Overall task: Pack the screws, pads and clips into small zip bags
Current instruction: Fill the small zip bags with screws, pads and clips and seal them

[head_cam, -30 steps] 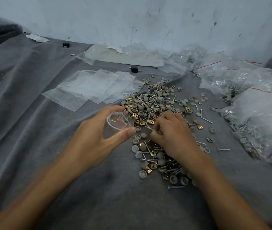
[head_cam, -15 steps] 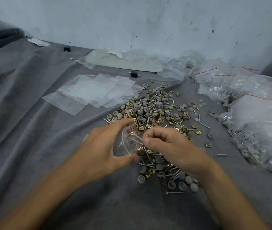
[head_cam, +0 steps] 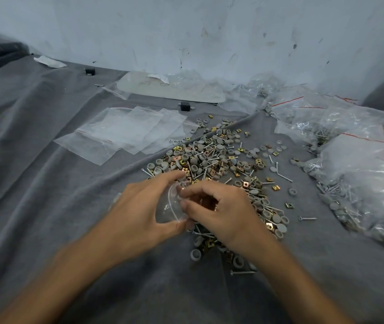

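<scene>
Risk sits at the mouth of the small zip bag point(head_cam: 171, 206): our left hand point(head_cam: 139, 206) pinches it open, our right hand point(head_cam: 223, 211) curls against it, whether loaded we cannot tell. A slack rim could spill pieces onto the pile of screws, pads and clips point(head_cam: 209, 157) beyond our grip.

no legible text, label, brand or number is found. faint red handwriting is seen on the pale flat sheet point(head_cam: 186, 92) by the wall, but it cannot be read. red lines on the filled bags point(head_cam: 350, 160) at the right are plain stripes, not lettering. dark marks on the wall point(head_cam: 209, 31) are only specks and scuffs.
</scene>
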The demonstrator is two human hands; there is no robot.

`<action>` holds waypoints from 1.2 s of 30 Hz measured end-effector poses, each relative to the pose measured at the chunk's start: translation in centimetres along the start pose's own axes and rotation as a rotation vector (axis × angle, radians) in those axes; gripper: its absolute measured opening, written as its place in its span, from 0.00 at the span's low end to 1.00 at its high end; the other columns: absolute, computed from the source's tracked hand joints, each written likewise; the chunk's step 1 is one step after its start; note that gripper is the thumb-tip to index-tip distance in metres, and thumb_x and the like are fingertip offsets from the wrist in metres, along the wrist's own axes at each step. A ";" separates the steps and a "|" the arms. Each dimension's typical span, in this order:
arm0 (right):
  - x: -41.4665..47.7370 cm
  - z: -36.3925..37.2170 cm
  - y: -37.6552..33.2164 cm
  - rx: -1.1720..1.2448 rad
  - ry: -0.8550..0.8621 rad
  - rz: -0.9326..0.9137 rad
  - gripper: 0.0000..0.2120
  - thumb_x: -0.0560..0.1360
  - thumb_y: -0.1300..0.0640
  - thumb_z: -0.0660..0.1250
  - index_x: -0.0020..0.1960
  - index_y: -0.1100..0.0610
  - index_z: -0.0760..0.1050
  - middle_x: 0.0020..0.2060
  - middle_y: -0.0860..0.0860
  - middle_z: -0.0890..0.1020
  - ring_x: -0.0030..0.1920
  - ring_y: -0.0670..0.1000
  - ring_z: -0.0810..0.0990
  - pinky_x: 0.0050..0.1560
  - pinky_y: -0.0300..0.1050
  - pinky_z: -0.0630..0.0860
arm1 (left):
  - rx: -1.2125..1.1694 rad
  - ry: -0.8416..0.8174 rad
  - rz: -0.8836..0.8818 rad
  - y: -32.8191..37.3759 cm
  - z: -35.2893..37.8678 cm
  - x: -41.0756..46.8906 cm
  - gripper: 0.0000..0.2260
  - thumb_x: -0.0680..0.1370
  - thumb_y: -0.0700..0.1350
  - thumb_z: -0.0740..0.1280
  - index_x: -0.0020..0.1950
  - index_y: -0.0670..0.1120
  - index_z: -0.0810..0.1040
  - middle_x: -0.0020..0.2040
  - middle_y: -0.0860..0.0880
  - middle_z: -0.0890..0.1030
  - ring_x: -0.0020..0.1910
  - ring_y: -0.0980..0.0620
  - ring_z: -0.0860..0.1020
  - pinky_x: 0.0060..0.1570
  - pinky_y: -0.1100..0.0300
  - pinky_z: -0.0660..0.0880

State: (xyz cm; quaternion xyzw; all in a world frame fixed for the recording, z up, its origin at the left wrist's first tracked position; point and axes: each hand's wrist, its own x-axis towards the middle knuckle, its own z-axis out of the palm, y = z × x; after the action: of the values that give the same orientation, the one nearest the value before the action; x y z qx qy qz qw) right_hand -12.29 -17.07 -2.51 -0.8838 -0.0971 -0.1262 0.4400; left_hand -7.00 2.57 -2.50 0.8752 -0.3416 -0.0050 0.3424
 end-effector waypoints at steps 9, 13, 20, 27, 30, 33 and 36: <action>5.4 -6.4 4.2 -0.324 0.130 0.124 0.04 0.79 0.56 0.70 0.51 0.49 0.83 0.43 0.40 0.82 0.43 0.38 0.79 0.43 0.34 0.74 | -0.069 -0.041 -0.034 -0.4 -0.2 0.0 0.40 0.65 0.78 0.65 0.74 0.69 0.57 0.70 0.65 0.72 0.70 0.59 0.69 0.70 0.48 0.70; 9.8 -6.5 6.6 -0.499 0.009 0.202 0.04 0.79 0.55 0.70 0.51 0.52 0.83 0.43 0.42 0.81 0.46 0.44 0.80 0.42 0.38 0.73 | -0.109 -0.032 -0.040 -0.3 -0.5 0.0 0.40 0.65 0.78 0.65 0.74 0.69 0.58 0.69 0.66 0.72 0.70 0.61 0.69 0.70 0.49 0.70; 14.5 -5.3 7.2 -0.763 -0.270 0.284 0.08 0.78 0.55 0.66 0.48 0.55 0.84 0.48 0.52 0.86 0.49 0.54 0.83 0.52 0.53 0.81 | -0.151 -0.007 -0.050 -0.3 -0.7 0.2 0.40 0.64 0.80 0.64 0.73 0.70 0.60 0.67 0.66 0.74 0.70 0.59 0.70 0.69 0.51 0.70; 15.9 -6.2 7.0 -0.840 -0.408 0.284 0.08 0.80 0.58 0.67 0.55 0.55 0.84 0.55 0.50 0.85 0.53 0.51 0.82 0.55 0.44 0.77 | -0.175 0.002 -0.055 -0.5 -0.9 0.1 0.39 0.65 0.79 0.64 0.73 0.71 0.59 0.66 0.67 0.75 0.70 0.57 0.70 0.70 0.50 0.70; 15.7 -6.3 6.7 -0.863 -0.445 0.252 0.10 0.79 0.57 0.69 0.59 0.51 0.84 0.56 0.48 0.85 0.55 0.50 0.81 0.57 0.44 0.75 | -0.181 0.003 -0.059 -0.5 -1.0 0.1 0.38 0.65 0.79 0.65 0.73 0.72 0.59 0.66 0.66 0.75 0.70 0.56 0.70 0.69 0.48 0.71; 15.7 -6.2 6.4 -0.905 -0.490 0.227 0.09 0.80 0.55 0.69 0.58 0.51 0.84 0.54 0.48 0.85 0.54 0.50 0.81 0.58 0.47 0.76 | -0.172 -0.013 -0.061 -0.5 -0.9 0.2 0.39 0.65 0.80 0.64 0.73 0.73 0.58 0.66 0.66 0.74 0.70 0.56 0.70 0.68 0.47 0.71; 15.5 -6.1 6.0 -0.944 -0.574 0.211 0.08 0.80 0.55 0.68 0.55 0.56 0.83 0.50 0.53 0.85 0.52 0.55 0.81 0.55 0.49 0.78 | -0.174 -0.008 -0.059 -0.5 -0.9 0.2 0.38 0.65 0.80 0.64 0.73 0.73 0.58 0.66 0.66 0.74 0.69 0.57 0.70 0.68 0.47 0.71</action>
State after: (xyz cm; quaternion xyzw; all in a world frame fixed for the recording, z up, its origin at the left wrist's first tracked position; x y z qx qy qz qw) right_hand 3.29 -24.63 1.30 -0.9886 -0.0569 0.1341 -0.0371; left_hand -6.32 3.31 -2.09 0.8519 -0.3152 -0.0483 0.4155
